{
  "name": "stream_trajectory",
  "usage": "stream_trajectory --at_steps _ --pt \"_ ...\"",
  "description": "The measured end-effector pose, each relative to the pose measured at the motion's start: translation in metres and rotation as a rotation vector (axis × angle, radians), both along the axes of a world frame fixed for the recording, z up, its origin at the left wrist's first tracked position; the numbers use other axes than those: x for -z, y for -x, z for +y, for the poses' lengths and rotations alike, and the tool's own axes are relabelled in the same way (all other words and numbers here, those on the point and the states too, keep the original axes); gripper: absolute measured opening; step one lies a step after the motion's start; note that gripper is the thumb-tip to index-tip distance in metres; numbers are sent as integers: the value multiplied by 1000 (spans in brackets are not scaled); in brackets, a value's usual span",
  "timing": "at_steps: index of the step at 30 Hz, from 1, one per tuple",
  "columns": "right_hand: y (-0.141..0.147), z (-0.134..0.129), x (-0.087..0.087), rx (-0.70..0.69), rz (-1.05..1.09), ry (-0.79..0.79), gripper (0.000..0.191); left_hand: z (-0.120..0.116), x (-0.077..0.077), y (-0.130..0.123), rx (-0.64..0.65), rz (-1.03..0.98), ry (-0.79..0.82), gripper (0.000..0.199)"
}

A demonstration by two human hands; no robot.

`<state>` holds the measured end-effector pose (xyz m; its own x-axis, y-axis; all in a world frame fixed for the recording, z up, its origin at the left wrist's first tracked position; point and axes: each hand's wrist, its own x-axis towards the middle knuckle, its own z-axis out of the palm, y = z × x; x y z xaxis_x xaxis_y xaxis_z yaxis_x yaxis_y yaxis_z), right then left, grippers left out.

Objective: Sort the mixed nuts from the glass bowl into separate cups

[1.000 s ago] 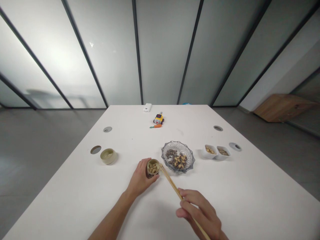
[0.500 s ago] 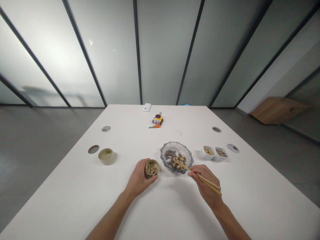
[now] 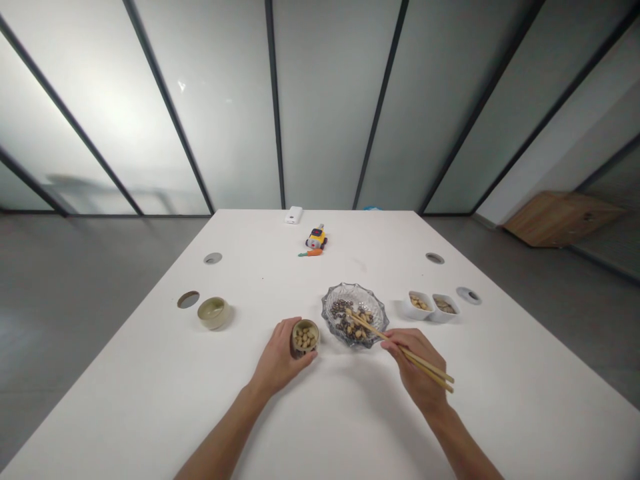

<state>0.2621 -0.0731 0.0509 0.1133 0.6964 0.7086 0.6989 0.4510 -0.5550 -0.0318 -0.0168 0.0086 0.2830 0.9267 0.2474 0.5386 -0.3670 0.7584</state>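
My left hand (image 3: 281,353) is wrapped round a small cup (image 3: 317,328) that holds several pale nuts (image 3: 305,338). In my right hand (image 3: 419,365) is a pair of wooden chopsticks (image 3: 425,365). Their tips reach into a scalloped clear glass bowl (image 3: 380,323), among dark round beads (image 3: 341,308) and light tan nuts (image 3: 362,333). Whether the tips pinch a nut is too small to tell. The glass bowl stands just right of the cup, between my two hands.
An olive-green bowl (image 3: 213,313) stands on the white table (image 3: 265,413) at left. Two white dishes, one with pale nuts (image 3: 419,303) and one with flat greyish pieces (image 3: 445,306), sit at right. Farther back are a toy car (image 3: 317,238), an orange-handled screwdriver (image 3: 311,253) and a white box (image 3: 293,215).
The chopstick tips have shifted slightly up within the glass bowl, and the rear ends have swung a little right with my right hand. My left hand stays on the cup.
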Motion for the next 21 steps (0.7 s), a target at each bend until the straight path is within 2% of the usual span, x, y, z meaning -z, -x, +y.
stream_trajectory --at_steps 4,8,10,12,16,21 --pt "18 -9 -18 -6 143 -25 18 0 -1 -1 1 1 3 62" --pt "40 -16 -31 -202 200 55 18 1 1 -1 4 -7 9 63" --pt "43 -17 -35 -248 186 81 16 1 1 -1 10 -10 9 62" --pt "37 -15 -37 -190 154 80 15 1 1 0 13 -6 8 62" --pt "12 -13 -32 16 30 57 16 0 0 0 0 -1 3 62" --pt "-7 -12 -13 24 -43 155 21 -1 -3 0 -4 -2 14 63"
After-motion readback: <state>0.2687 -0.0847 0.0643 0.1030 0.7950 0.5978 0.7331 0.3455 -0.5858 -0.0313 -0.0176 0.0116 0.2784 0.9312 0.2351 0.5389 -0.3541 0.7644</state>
